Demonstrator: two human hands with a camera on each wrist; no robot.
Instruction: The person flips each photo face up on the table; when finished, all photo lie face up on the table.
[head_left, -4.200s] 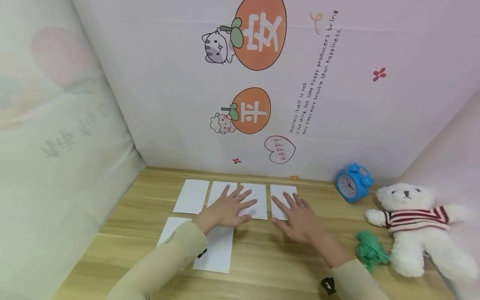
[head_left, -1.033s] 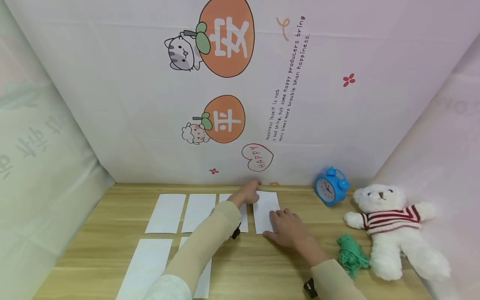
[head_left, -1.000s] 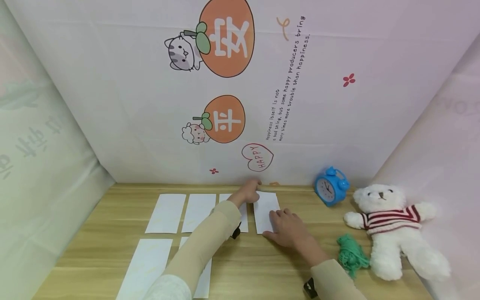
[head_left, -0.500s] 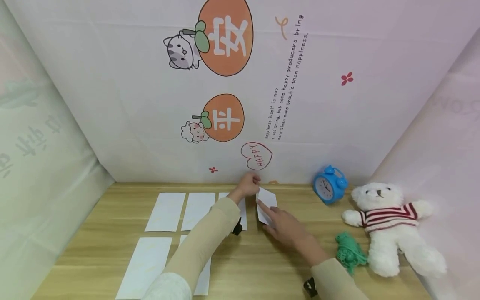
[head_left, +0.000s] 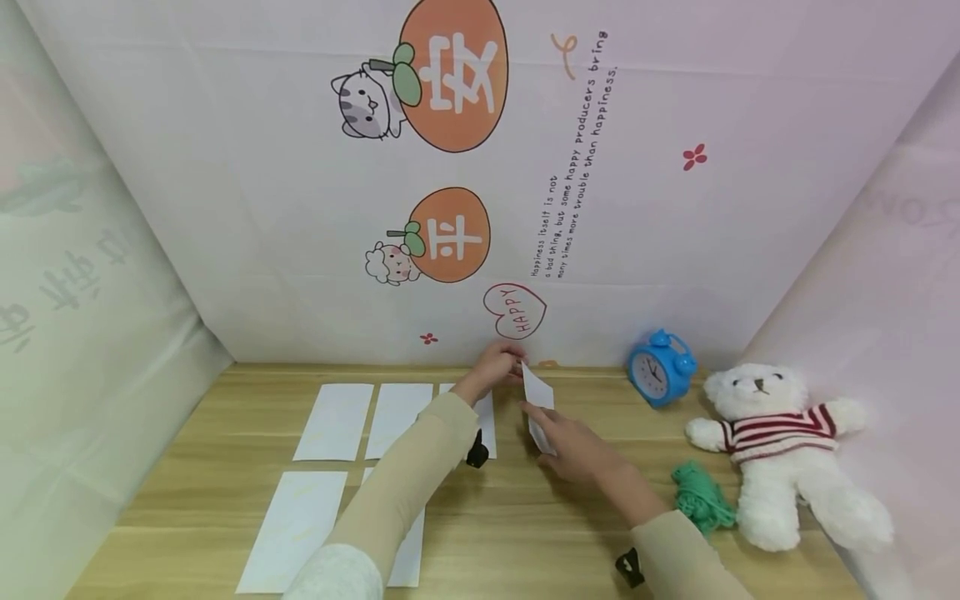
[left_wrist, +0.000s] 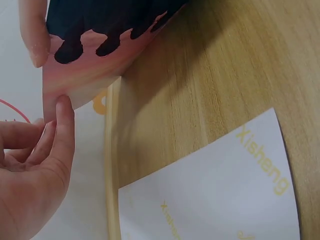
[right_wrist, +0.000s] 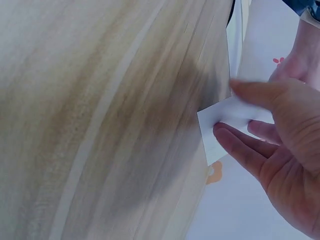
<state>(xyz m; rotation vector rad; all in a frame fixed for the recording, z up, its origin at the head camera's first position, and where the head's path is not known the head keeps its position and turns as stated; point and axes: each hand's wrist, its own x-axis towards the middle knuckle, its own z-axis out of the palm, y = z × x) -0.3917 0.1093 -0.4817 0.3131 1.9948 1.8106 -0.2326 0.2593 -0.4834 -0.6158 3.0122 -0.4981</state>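
Observation:
Both hands hold a photo print [head_left: 540,387] lifted on edge near the back of the table. Its front, seen in the left wrist view, has dark silhouettes on a pink sky [left_wrist: 82,52]; the back is white. My left hand [head_left: 497,367] pinches its far corner between thumb and fingers. On the near side, my right hand [head_left: 573,446] grips it, thumb and fingers on opposite faces; the thumb is blurred in the right wrist view. To the left lie several white sheets [head_left: 333,421], one showing yellow "Xisheng" lettering [left_wrist: 262,160]. The left forearm partly covers some.
A blue alarm clock [head_left: 660,369] stands at the back right. Beside it lie a white teddy bear [head_left: 783,446] in a striped sweater and a green yarn bundle [head_left: 701,497]. A printed backdrop [head_left: 615,208] rises behind the wooden table [head_left: 510,533].
Earlier both hands were spread flat over the sheets; then they went to the rightmost one. Its left edge has risen from the table, and it now stands tilted between both hands.

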